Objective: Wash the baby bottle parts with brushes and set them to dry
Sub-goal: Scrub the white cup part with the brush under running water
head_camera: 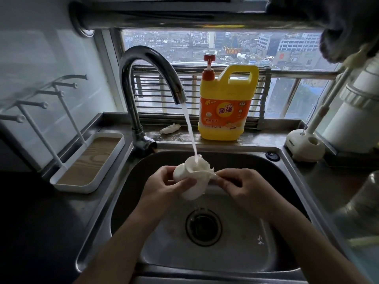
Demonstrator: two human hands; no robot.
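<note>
Two hands hold a white part [190, 182] under running water, above the sink [246, 255].

The left hand [164, 185] grips the part from the left, fingers curled round its side. The right hand [244, 187] pinches its right rim; short bristles [210, 167] stick out there, but I cannot tell if they belong to a brush. The stream [189, 130] from the tap [147, 78] falls into the part's open top. The drain [203, 226] is below, nearer. A yellow soap jug [225, 107] stands far behind, the rack [88, 162] at left, and a brush holder [305, 147] at right.
</note>
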